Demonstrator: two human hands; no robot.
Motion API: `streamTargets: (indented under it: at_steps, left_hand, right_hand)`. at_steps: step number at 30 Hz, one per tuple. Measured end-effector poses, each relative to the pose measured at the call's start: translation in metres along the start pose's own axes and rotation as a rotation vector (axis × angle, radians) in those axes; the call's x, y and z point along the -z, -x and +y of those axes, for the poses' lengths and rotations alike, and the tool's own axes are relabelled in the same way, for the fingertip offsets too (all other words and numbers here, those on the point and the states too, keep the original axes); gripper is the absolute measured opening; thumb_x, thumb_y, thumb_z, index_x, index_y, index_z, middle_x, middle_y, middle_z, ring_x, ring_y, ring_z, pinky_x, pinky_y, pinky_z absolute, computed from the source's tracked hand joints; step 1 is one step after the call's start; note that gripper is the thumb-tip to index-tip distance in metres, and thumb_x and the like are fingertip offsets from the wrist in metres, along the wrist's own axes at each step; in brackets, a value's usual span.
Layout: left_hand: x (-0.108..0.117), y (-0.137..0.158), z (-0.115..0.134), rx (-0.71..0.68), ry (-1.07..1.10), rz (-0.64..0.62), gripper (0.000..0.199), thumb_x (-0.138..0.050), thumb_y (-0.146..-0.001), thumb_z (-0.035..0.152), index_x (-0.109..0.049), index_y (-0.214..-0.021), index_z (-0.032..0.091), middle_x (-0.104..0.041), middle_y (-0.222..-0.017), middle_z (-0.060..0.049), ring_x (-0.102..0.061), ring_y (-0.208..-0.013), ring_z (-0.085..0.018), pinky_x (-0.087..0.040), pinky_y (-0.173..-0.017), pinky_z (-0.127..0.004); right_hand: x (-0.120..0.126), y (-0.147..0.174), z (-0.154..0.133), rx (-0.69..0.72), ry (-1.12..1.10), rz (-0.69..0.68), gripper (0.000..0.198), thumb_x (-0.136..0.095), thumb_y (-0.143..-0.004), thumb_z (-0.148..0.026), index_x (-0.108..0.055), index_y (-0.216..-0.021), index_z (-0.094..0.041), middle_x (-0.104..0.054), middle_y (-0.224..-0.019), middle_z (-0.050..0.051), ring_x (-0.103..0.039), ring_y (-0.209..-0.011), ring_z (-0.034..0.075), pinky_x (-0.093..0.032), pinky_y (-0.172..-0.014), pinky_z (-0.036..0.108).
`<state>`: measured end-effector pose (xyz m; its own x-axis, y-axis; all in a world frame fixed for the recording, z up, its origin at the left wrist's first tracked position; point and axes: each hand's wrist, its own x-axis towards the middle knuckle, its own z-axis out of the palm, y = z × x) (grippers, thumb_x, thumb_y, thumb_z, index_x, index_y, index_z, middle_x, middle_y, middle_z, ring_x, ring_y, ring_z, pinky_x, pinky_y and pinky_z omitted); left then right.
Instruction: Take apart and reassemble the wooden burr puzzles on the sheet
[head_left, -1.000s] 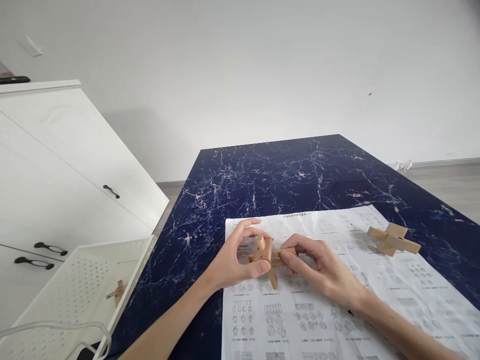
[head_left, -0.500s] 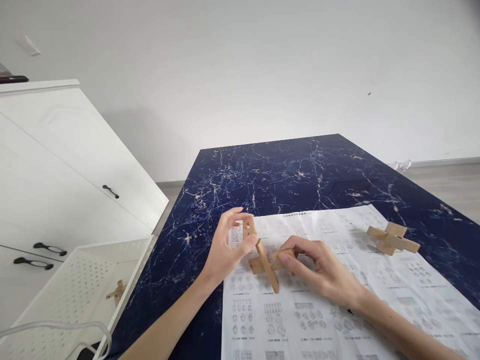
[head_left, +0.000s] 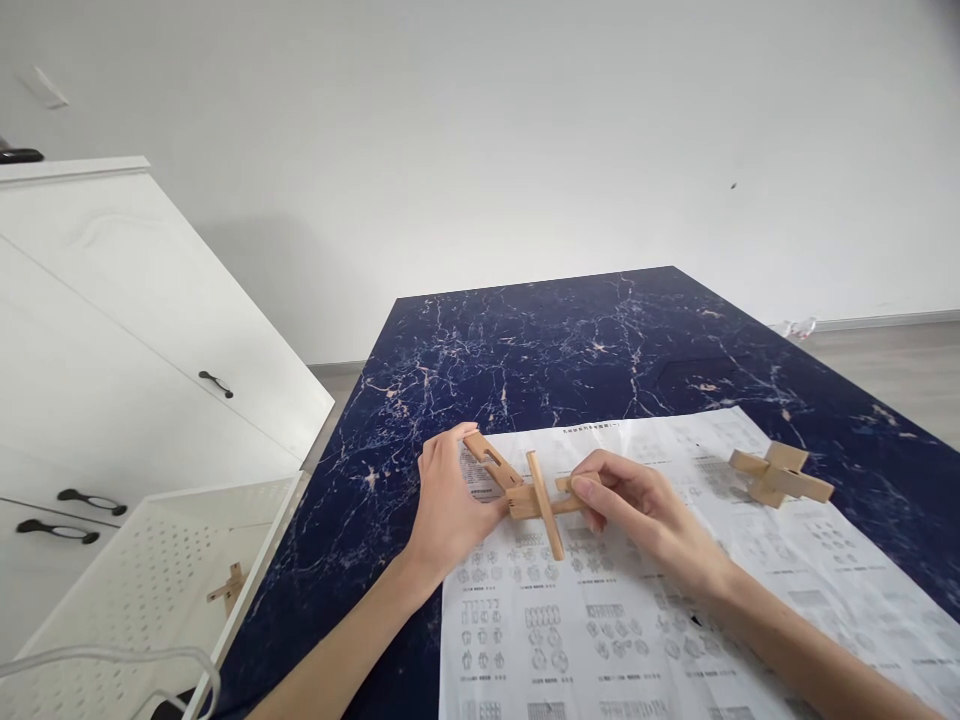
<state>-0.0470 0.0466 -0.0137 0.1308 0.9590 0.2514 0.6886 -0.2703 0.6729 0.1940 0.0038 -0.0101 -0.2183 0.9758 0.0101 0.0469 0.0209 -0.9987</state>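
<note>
Since the earlier frame, the slotted wooden piece point(head_left: 493, 460) has been tilted over. On the blue table point(head_left: 517, 350), a printed sheet point(head_left: 585, 680) is spread beneath both hands (perhaps for easy reading). The crossed pieces point(head_left: 545, 505) are pinched at one end by the right hand point(head_left: 637, 505), seemingly for steadiness; at their other end, the slotted wooden piece is gripped by the left hand point(head_left: 450, 505).

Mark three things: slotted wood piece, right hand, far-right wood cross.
Slotted piece point(head_left: 505, 473), head view: solid wood beside the slot.
Right hand point(head_left: 628, 500), head view: back of the hand.
Wood cross point(head_left: 777, 479), head view: near its centre.
</note>
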Motion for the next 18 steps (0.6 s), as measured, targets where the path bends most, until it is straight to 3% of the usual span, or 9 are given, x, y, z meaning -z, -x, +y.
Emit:
streamTargets:
  at_steps: [5, 11, 14, 18]
  left_hand:
    - [-0.0002, -0.0003, 0.0018, 0.045, -0.041, -0.078, 0.076, -0.091, -0.069, 0.034, -0.054, -0.134, 0.026, -0.062, -0.14, -0.013, -0.052, -0.137, -0.041, -0.042, -0.115, -0.061]
    - [-0.0026, 0.0006, -0.0044, -0.024, -0.022, -0.045, 0.079, -0.092, -0.069, 0.032, -0.052, -0.137, 0.025, -0.06, -0.141, -0.015, -0.052, -0.138, -0.042, -0.044, -0.114, -0.063]
    - [-0.001, 0.0009, -0.0042, -0.11, 0.012, -0.021, 0.065, -0.086, -0.082, 0.033, -0.053, -0.137, 0.026, -0.06, -0.142, -0.014, -0.053, -0.138, -0.04, -0.045, -0.115, -0.063]
    - [0.0041, 0.0027, 0.0009, -0.251, 0.099, 0.034, 0.034, -0.063, -0.105, 0.031, -0.054, -0.138, 0.029, -0.062, -0.143, -0.011, -0.056, -0.138, -0.032, -0.045, -0.118, -0.056]
  right_hand:
    - [0.0002, 0.0001, 0.0006, -0.01, 0.007, 0.001, 0.044, -0.064, -0.104, -0.064, -0.067, -0.088, -0.023, -0.062, -0.069, 0.0, -0.055, -0.067, 0.017, -0.042, -0.066, 0.033]
    - [-0.0004, 0.0004, 0.001, -0.012, 0.0, -0.003, 0.044, -0.063, -0.104, -0.064, -0.067, -0.089, -0.023, -0.061, -0.07, 0.0, -0.055, -0.067, 0.017, -0.043, -0.066, 0.032]
    - [-0.0011, -0.0002, -0.0004, -0.011, 0.005, 0.006, 0.045, -0.063, -0.103, -0.066, -0.066, -0.088, -0.023, -0.061, -0.07, 0.001, -0.055, -0.067, 0.018, -0.044, -0.066, 0.033]
    - [-0.0013, -0.0005, -0.0033, -0.01, 0.009, 0.027, 0.048, -0.064, -0.102, -0.068, -0.065, -0.085, -0.023, -0.058, -0.068, 0.0, -0.053, -0.065, 0.017, -0.044, -0.066, 0.033]
